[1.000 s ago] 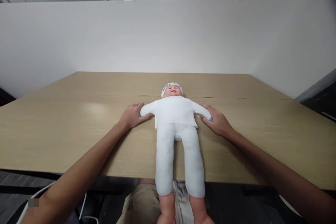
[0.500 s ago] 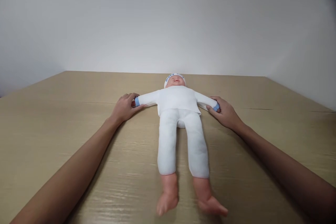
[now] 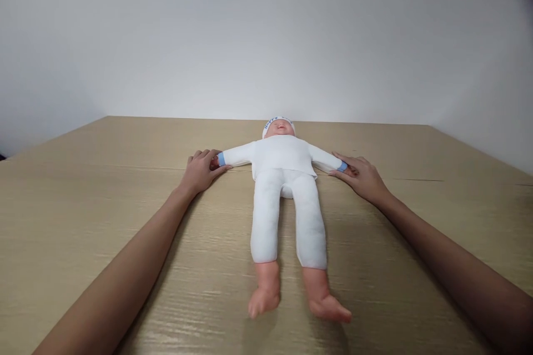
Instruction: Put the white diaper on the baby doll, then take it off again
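A baby doll (image 3: pixel 285 156) lies on its back with its feet toward me and both arms stretched out sideways. It wears a white top with blue cuffs, white trousers (image 3: pixel 266 216) and a white cap (image 3: pixel 272 122) with blue lettering; its feet are bare. My left hand (image 3: pixel 200 172) is closed around the doll's hand on the left, thumb beside the blue cuff. On the other side, my right hand (image 3: pixel 364 179) holds the opposite doll hand between thumb and fingers, by the other cuff (image 3: pixel 342 166). My fingers partly hide both doll hands.
The doll rests on a wide wood-toned table (image 3: pixel 187 288) with a thin seam running across it. A tall white panel (image 3: pixel 266 44) stands behind the table and continues along its sides. Ceiling lights show above the panel.
My right hand has moved slightly outward along the doll's arm, and the cuff there looks smoother. The doll's legs appear a little higher in view. My left hand keeps its hold.
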The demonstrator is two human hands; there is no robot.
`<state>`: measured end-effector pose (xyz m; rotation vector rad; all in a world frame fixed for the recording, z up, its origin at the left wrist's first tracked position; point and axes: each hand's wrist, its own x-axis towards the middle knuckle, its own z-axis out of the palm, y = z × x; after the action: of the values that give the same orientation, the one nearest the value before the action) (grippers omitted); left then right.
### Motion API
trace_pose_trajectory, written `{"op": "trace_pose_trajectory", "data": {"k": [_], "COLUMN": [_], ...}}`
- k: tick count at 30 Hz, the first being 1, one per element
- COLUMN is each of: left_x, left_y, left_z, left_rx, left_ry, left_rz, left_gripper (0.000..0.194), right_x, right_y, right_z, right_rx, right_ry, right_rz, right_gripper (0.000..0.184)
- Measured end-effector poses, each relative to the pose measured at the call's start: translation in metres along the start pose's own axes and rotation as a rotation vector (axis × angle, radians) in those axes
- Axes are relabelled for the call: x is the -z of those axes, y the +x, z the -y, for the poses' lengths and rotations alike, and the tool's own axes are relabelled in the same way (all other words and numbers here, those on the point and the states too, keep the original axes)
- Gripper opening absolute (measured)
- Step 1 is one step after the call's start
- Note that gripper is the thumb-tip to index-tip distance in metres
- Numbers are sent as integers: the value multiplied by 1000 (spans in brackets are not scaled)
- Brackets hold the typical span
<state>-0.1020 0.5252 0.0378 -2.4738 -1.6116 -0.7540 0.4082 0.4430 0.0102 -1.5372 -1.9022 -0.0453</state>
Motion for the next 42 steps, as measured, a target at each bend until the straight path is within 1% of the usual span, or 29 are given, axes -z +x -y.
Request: {"op": "trace_pose_trajectory", "data": {"k": [3,5,8,10,16,19,22,26,30,34,42], "left_x": [0,0,2,4,12,16,20,24,28,30,29], "left_y": [-3,-6,-11,-17,-43,-61,-83,-110,-127,-130,-126], "left_z": [0,0,-4,-10,-34,-50,-70,-94,-107,-111,-109], "left_rx": [47,80,148,206,345,388,400,372,349,347,384], "left_ry": [14,17,25,27,32,41,47,59,64,62,46], "left_rz": [4,4,5,10,-31,-51,-59,-57,-50,-41,-31], "left_gripper": [59,58,58,58,60,62,62,59,57,54,54], "right_x": [-3,-5,-7,-8,-12,-12,-10,-4,1,3,-5], "right_y": [-1,-1,-2,-4,-18,-31,-43,-57,-68,-72,-62], "right_z": [-6,-7,-8,-8,-1,10,26,46,60,64,58], "right_rx": [11,13,-60,-127,-350,-462,-515,-514,-454,-394,-386], "right_ry": [1,-20,-60,-85,-194,-255,-295,-318,-321,-317,-306], "right_rz": [-37,-20,14,6,-47,-70,-91,-117,-125,-92,-67], "right_gripper": [66,66,69,71,74,71,65,59,46,37,44]}}
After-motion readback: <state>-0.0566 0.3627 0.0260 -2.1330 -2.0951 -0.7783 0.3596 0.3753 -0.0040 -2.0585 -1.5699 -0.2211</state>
